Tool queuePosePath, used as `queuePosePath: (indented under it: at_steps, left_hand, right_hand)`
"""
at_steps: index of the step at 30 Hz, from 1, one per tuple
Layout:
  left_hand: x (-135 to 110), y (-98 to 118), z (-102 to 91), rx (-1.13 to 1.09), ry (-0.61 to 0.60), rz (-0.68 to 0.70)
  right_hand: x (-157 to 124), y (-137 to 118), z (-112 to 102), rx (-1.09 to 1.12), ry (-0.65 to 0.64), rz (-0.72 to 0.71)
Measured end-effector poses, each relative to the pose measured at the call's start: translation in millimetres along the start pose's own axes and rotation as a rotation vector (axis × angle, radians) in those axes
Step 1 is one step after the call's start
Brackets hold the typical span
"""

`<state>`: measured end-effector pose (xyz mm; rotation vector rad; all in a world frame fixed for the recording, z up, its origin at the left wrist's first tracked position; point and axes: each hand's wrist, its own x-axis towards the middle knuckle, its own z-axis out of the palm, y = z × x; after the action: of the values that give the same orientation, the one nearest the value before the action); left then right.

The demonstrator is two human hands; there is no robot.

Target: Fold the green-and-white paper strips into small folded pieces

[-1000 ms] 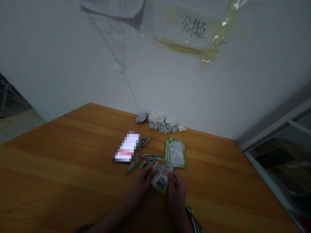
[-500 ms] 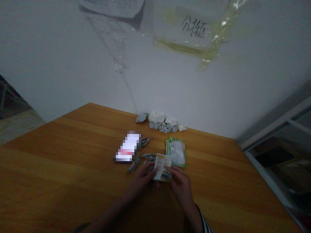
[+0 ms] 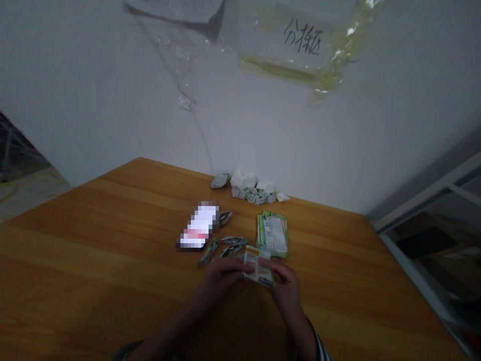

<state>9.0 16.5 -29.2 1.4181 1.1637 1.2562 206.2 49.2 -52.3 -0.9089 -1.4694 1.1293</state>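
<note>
My left hand (image 3: 221, 277) and my right hand (image 3: 286, 285) both pinch a small printed paper leaflet (image 3: 257, 265), white with orange and blue print, held low over the wooden table (image 3: 93, 240). The left fingers grip its left edge, the right fingers its right and lower edge. Just beyond it lies a stack of green-edged leaflets (image 3: 272, 233). Several small folded paper pieces (image 3: 225, 246) lie left of the leaflet.
A phone with a lit screen (image 3: 198, 226) lies at mid-table. A heap of folded paper bits (image 3: 251, 189) sits against the white wall. A clear plastic bag with handwriting (image 3: 300, 42) hangs on the wall. A metal frame (image 3: 424, 195) stands at right.
The leaflet has gone from a longer sheet lying between my hands to a shorter, narrower shape. Both hands shifted slightly with it; my right hand moved right.
</note>
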Motion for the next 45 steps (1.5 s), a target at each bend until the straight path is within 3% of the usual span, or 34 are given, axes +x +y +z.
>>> queuePosePath:
  at_steps: [6,12,18,23,29,37,45]
  left_hand:
    - [-0.9,4.6,9.4,-0.078,0.164,-0.096]
    - [-5.5,8.5,14.4,0.021,0.277,-0.093]
    - [-4.3,11.4,22.5,-0.155,0.408,-0.398]
    - [-3.0,15.9,23.8,-0.231,0.426,-0.434]
    - [-4.9,17.1,24.7,-0.185,0.438,-0.419]
    - [-5.2,15.0,27.2,-0.215,0.456,-0.406]
    - [-5.4,11.9,29.6,-0.230,0.462,-0.407]
  right_hand:
    - [-3.6,5.5,3.2,-0.018,0.048,-0.014]
    - [-12.1,10.4,14.4,-0.047,0.125,0.069]
    - [-19.1,10.8,26.8,0.021,0.275,0.206]
    - [-15.4,5.4,31.6,0.122,0.293,0.236]
    - [-13.0,0.5,33.5,0.220,0.178,0.336]
    - [-15.5,-12.1,40.6,0.171,0.230,0.345]
    - [-17.9,-8.3,45.6,0.094,0.306,0.337]
